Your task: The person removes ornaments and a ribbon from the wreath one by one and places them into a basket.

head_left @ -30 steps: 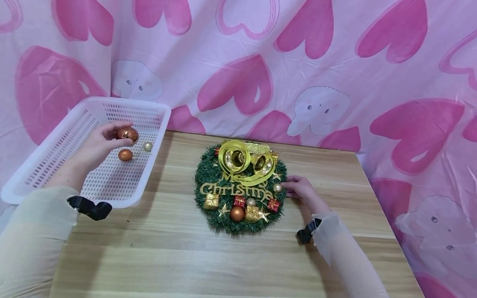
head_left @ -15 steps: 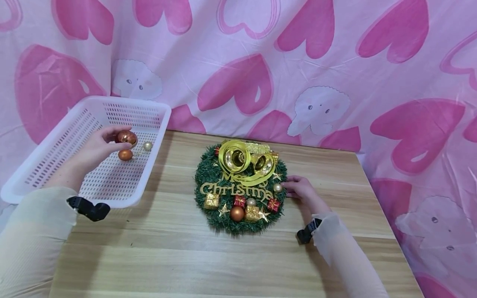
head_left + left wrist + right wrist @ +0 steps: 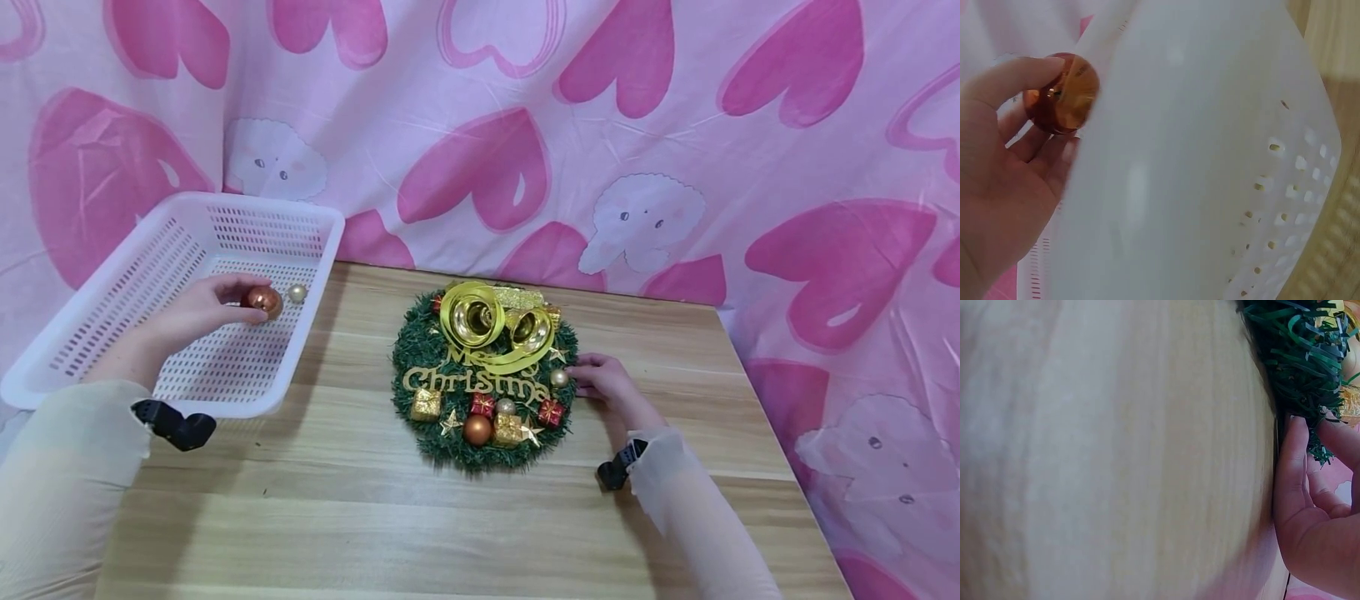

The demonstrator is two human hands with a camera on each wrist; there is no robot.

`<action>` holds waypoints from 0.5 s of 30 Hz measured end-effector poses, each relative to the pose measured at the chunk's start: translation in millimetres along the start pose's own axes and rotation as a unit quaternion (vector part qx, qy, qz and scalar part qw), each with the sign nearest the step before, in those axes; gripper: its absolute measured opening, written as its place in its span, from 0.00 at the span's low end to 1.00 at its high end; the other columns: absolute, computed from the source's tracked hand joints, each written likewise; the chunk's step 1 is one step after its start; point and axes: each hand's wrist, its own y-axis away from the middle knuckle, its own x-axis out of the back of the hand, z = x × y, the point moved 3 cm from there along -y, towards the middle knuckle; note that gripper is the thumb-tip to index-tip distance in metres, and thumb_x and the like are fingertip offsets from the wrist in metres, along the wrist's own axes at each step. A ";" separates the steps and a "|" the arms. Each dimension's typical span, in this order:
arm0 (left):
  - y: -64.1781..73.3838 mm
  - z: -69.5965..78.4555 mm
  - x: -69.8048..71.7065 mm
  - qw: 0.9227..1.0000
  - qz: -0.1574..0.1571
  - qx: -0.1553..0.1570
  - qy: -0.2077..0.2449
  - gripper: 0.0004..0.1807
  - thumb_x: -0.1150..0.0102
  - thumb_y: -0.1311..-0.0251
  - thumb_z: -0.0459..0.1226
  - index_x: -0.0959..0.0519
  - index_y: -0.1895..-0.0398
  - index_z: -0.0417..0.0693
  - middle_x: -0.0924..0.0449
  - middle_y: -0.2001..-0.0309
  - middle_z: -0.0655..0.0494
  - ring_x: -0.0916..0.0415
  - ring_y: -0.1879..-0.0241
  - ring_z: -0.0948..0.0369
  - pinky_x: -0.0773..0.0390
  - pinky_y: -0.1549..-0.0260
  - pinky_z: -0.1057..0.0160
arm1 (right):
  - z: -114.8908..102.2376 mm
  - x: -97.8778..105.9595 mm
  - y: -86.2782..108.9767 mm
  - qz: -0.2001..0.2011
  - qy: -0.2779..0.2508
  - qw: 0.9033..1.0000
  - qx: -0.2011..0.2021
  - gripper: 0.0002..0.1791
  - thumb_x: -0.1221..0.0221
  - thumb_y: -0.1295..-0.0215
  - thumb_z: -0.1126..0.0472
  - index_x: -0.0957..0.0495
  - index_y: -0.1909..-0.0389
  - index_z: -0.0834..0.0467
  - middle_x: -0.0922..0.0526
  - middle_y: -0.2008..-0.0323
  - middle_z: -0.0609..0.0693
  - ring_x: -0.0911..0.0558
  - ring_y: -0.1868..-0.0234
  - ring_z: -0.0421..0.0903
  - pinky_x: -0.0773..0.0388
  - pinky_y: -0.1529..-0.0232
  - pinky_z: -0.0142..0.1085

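Observation:
Inside the white basket (image 3: 307,350), my left hand (image 3: 191,312) holds a shiny copper bauble (image 3: 259,302) between thumb and fingers. The left wrist view shows this bauble (image 3: 1063,94) close up, glossy and amber-brown, beyond the basket's rim. A smaller orange-brown bauble beneath it is almost wholly hidden. Just right of the held one lies a small gold bauble (image 3: 297,293). On the table, my right hand (image 3: 611,387) pinches the right edge of a green Christmas wreath (image 3: 408,342); the right wrist view has its fingertips at the tinsel (image 3: 1304,375).
The wreath carries gold bells (image 3: 472,321) with yellow ribbon, gold lettering (image 3: 480,383), small gift boxes, stars and a copper bauble (image 3: 477,431). A wooden table (image 3: 420,533) lies under everything. Behind it hangs a pink heart-patterned curtain (image 3: 480,167).
My left hand has moved lower and slightly toward me in the basket with the copper bauble, now covering the smaller orange-brown one. The right hand and wreath have stayed in place.

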 end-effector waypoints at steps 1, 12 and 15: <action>0.2 -0.5 -0.7 1.000 -0.005 -0.001 -0.008 0.35 0.38 0.43 0.46 0.37 0.35 0.41 0.33 0.40 0.37 0.34 0.48 0.61 0.34 0.44 0.51 | 0.0 -0.3 0.0 0.002 -0.001 1.000 -0.002 0.33 0.40 0.40 0.64 0.41 0.35 0.67 0.25 0.66 0.45 0.22 0.72 0.36 0.19 0.66 0.28; 3.2 -7.2 -7.6 0.998 -0.053 0.003 -0.046 0.36 0.36 0.46 0.46 0.36 0.37 0.39 0.31 0.42 0.34 0.32 0.45 0.46 0.29 0.48 0.51 | 1.0 -0.2 -1.0 0.000 -0.015 1.000 0.004 0.31 0.41 0.39 0.65 0.40 0.37 0.70 0.24 0.69 0.44 0.22 0.73 0.36 0.19 0.67 0.28; 4.8 -8.9 -8.9 0.997 -0.060 0.000 -0.053 0.36 0.35 0.47 0.46 0.34 0.38 0.39 0.28 0.44 0.36 0.28 0.51 0.55 0.28 0.54 0.65 | 1.6 -0.2 -0.1 -0.003 -0.014 1.000 0.006 0.32 0.41 0.39 0.65 0.40 0.36 0.69 0.24 0.67 0.44 0.22 0.72 0.37 0.19 0.66 0.28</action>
